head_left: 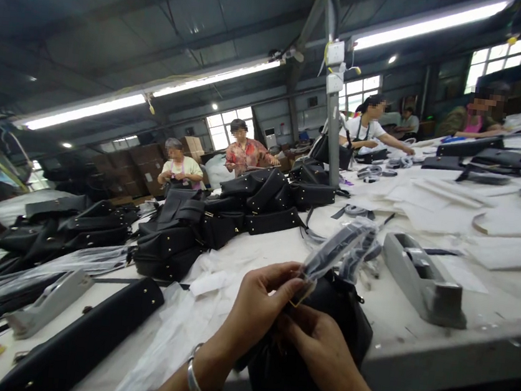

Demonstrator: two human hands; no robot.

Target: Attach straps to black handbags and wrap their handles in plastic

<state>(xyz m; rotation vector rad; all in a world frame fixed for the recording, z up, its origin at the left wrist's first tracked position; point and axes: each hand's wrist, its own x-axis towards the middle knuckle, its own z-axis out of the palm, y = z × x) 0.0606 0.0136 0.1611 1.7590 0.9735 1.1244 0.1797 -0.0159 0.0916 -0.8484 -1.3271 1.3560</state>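
My left hand (260, 299), with a silver bangle at its wrist, pinches the end of a plastic-wrapped strap (341, 249) between thumb and fingers. A gold-coloured metal ring shows at that end. Just below, my right hand (319, 343) has its fingers curled in against the black bag (352, 319). What those fingertips grip is hidden behind the hand and in shadow. The bag rests at the table's front edge, with the strap looping up above it and more wrapped strap behind.
A grey tape dispenser (423, 280) stands right of the bag; another dispenser (48, 303) is at left. A long black bag (89, 333) lies at front left. Black bags (260, 198) are piled behind. White sheets (513, 249) cover the right side. Several people work across the table.
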